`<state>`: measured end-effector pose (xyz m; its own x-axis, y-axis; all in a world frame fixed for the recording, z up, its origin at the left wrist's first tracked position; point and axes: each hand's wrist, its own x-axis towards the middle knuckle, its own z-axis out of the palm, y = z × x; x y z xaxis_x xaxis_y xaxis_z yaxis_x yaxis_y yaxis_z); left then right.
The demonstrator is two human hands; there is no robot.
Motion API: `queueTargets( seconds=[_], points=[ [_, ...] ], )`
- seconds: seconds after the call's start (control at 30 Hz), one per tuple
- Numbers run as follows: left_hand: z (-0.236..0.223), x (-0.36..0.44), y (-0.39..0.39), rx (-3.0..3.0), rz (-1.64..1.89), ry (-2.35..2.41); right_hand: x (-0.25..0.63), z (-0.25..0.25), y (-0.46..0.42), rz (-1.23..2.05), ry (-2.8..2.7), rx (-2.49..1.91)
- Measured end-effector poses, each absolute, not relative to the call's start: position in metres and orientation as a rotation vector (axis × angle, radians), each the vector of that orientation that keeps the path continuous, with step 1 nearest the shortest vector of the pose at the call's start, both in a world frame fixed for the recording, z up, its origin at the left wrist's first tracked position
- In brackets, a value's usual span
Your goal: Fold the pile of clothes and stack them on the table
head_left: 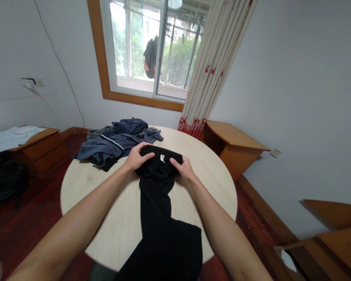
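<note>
Both hands, left hand (137,157) and right hand (185,168), grip one soft black garment (163,218) (white label showing) on the round pale-wood table (105,203); one crumpled blue-grey clothes heap (117,141) lies beside.

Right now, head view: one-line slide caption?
Both hands, left hand and right hand, press a black garment on a round table.

Your left hand (137,157): bare, no glove, no ring visible. Your right hand (185,168): bare too, no glove. Both your forearms uncovered up to frame edge, no sleeve in view. No watch, no band on either wrist.
</note>
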<state>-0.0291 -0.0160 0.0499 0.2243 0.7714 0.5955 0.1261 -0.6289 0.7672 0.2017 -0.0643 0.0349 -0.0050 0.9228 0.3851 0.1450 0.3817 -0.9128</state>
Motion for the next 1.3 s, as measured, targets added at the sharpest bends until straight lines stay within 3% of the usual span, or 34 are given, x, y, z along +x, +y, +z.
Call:
queueTargets(
  seconds=[0.23,0.43,0.7,1.3],
  points=[
    [0.061,-0.033,-0.024,2.231,1.557,0.904,0.205,0.037,-0.065,0.819,-1.526,-1.039],
    [0.064,-0.03,-0.033,2.581,1.498,0.789,0.2,0.043,-0.068,0.545,-1.604,-0.981],
    [0.059,-0.026,-0.033,2.58,1.413,0.816,0.188,0.046,-0.075,0.319,-1.693,-0.957],
    [0.05,-0.018,-0.034,2.598,1.351,0.817,0.192,0.042,-0.072,0.387,-1.716,-0.985]
  ],
)
